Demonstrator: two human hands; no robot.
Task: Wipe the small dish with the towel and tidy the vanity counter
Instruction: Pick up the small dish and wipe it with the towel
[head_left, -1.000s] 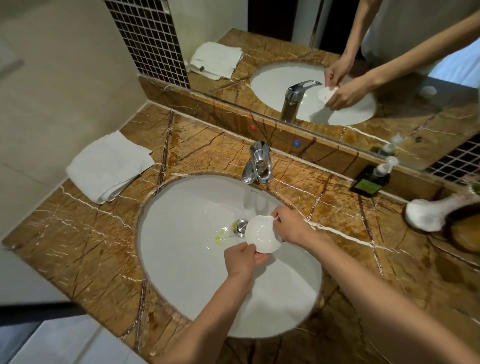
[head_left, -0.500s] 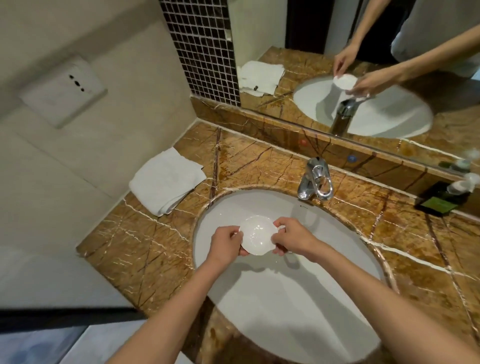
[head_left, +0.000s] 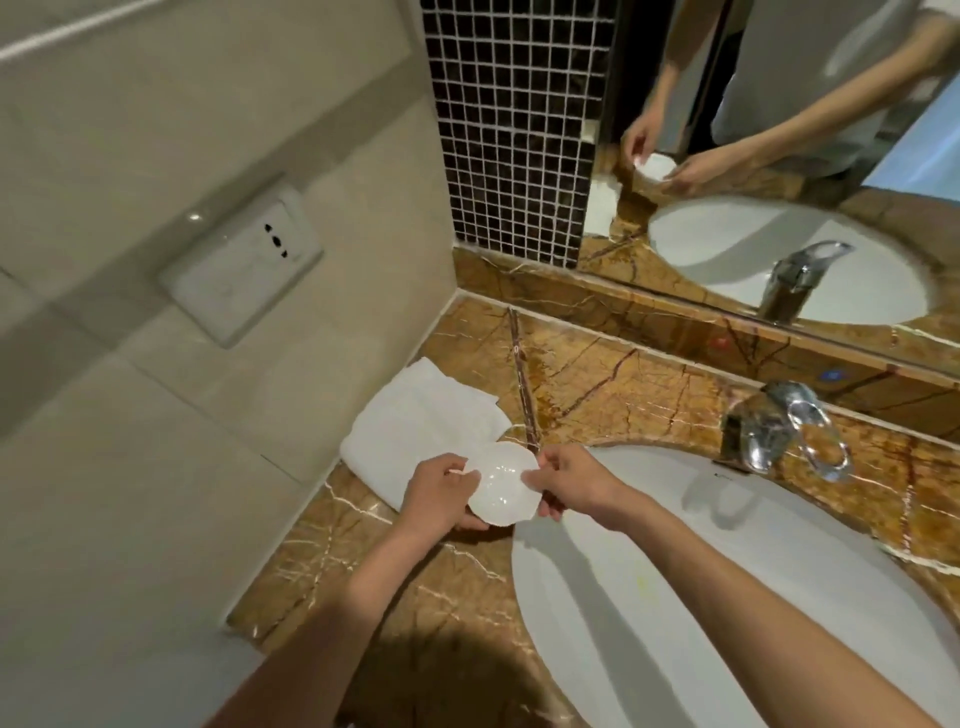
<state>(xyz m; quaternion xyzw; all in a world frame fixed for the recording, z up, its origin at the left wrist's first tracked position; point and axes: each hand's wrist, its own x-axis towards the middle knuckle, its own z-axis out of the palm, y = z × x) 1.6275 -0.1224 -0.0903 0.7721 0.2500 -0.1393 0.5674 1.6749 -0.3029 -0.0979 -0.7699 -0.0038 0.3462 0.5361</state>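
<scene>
While both hands are holding it up, the small white scalloped dish (head_left: 501, 486) is sitting above the brown veined marble surface (head_left: 597, 384), just left of the white oval sink basin (head_left: 727, 597). The left hand (head_left: 436, 493) is gripping the dish's left rim, with the thumb lying on top and the fingers curling beneath. The right hand (head_left: 569, 483) is pinching the right rim between thumb and fingertips. The dish is facing open side up and tilting slightly toward the camera.

A folded white towel (head_left: 421, 426) is lying on the surface against the beige tiled wall, and the dish's far edge is overlapping its near corner in this view; whether the two are touching cannot be told. A chrome lever faucet (head_left: 779, 426) is standing behind the basin. A faint yellowish smear (head_left: 641, 584) is showing inside the basin. Behind the surface, the wall mirror (head_left: 831, 78) is reflecting the arms and the dish, and a white wall plate (head_left: 241, 265) is sitting on the left wall.
</scene>
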